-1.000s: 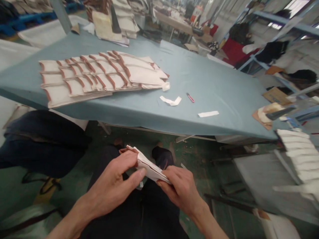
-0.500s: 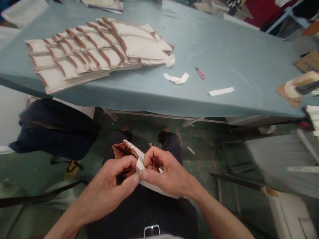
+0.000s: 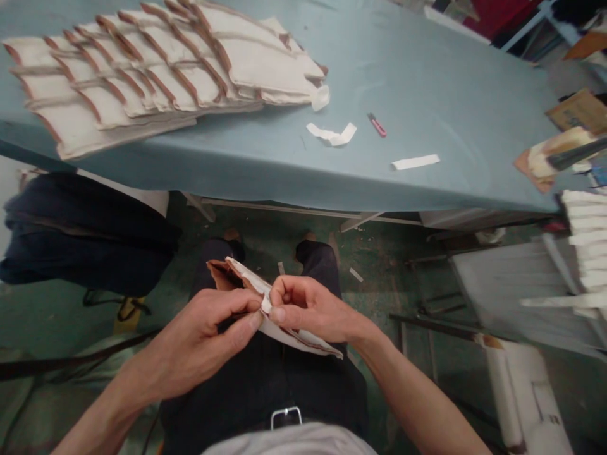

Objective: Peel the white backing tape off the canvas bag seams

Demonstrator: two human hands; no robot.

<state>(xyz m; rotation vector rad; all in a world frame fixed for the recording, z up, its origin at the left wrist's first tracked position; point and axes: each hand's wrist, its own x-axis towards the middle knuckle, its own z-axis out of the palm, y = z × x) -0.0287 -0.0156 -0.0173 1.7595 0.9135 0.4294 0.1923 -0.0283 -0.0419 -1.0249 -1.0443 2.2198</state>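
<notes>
Over my lap I hold a sewn piece with a white outside and a brown inner side, its far left end gaping. My left hand pinches its edge between thumb and fingers. Right beside it, my right hand is closed on the same edge, thumb and forefinger meeting at a small white fold. The fingertips of both hands almost touch there. On the table ahead lie overlapping rows of similar white pieces with brown edges.
The blue-covered table spans the view ahead. On it lie pink thread snips and white strips. Dark cloth is heaped at left. At right stand a grey surface and a white machine part.
My view has shifted, so the table things sit higher and further left. Both hands keep their pinch on the piece; the right fingers have drawn closer together at the fold.
</notes>
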